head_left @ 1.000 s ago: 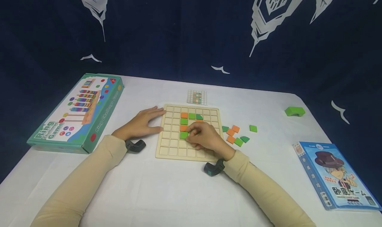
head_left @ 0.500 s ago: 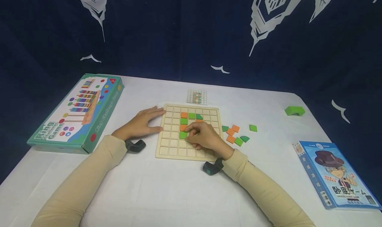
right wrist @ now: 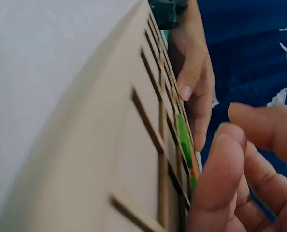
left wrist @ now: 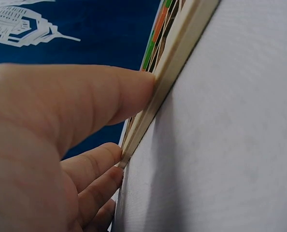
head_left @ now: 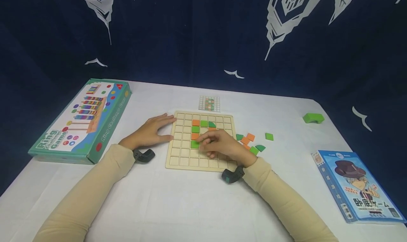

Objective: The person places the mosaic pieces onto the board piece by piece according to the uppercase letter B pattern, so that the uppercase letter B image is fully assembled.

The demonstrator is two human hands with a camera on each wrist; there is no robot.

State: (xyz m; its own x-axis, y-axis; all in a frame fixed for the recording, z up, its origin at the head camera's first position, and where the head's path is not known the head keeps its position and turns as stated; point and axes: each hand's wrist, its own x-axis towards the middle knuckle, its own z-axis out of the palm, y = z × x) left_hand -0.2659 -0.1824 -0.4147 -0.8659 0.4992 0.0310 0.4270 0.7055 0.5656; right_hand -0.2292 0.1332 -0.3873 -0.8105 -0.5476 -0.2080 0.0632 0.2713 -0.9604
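A wooden grid board (head_left: 184,161) lies flat on the table, with several orange and green pieces set in its cells. My left hand (head_left: 149,130) rests at the board's left edge; in the left wrist view its thumb (left wrist: 109,94) touches the rim with the fingers extended. Over the lower middle of the board hovers my right hand (head_left: 222,146), fingers loosely bent. Nothing shows between its thumb (right wrist: 223,164) and index finger in the right wrist view. Just left of its fingertips sits a green square tile (head_left: 195,144), below an orange square tile (head_left: 195,136). That hand hides part of the grid.
Loose tiles, such as a green square (head_left: 269,136) and a green quarter-circle (head_left: 260,148), lie right of the board. A pattern card (head_left: 209,103) is behind it. A ring game box (head_left: 82,118) stands left; a blue box (head_left: 362,185) and green arch block (head_left: 313,118) are at right.
My right hand has shifted slightly right, its wrist swinging outward, and its fingertips have drawn a little away from the green square tile. My left hand has stayed at the board's edge.
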